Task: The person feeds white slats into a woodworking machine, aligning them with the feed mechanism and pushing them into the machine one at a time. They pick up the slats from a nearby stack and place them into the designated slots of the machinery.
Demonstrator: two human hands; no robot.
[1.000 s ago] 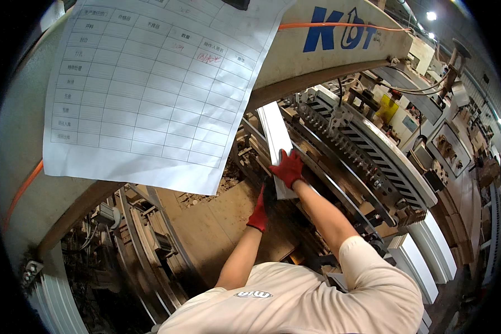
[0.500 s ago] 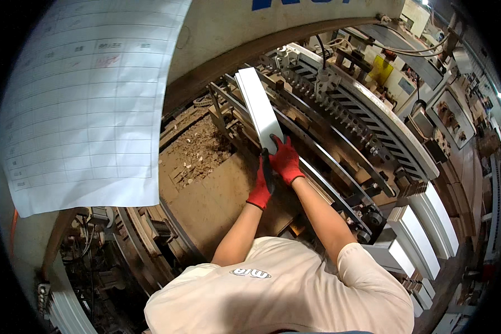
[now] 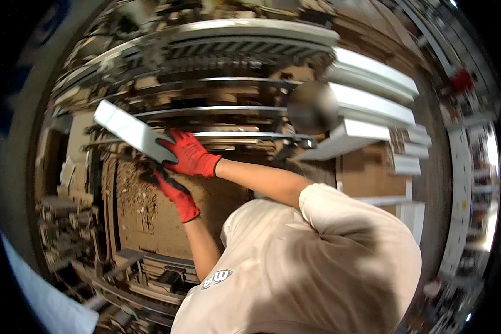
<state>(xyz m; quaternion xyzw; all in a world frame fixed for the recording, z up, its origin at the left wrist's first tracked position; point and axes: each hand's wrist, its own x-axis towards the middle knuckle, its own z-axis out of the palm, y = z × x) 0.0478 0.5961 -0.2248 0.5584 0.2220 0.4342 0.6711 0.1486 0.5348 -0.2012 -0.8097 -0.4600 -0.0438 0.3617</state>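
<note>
A bundle of long white boards (image 3: 125, 129) slants up to the left above the machine rails. My right hand (image 3: 192, 156), in a red glove with dark fingertips, is closed around the near end of these boards, its thumb and fingers on their edges. My left hand (image 3: 175, 195), in a matching red and black glove, is at the lower edge of the same end. Its fingers are partly hidden beneath the boards and blurred, but appear to grip them.
Metal rails (image 3: 228, 108) run across the machine behind the boards. Stacks of white boards (image 3: 373, 103) stand at the right end of the rails. A brown panel littered with chips (image 3: 136, 203) lies below my left hand. A paper sheet (image 3: 50, 298) hangs at lower left.
My view has turned to the right, so the machine rails now run across the picture and the right-hand stacks show more fully. The boards remain in my hands and now point left.
</note>
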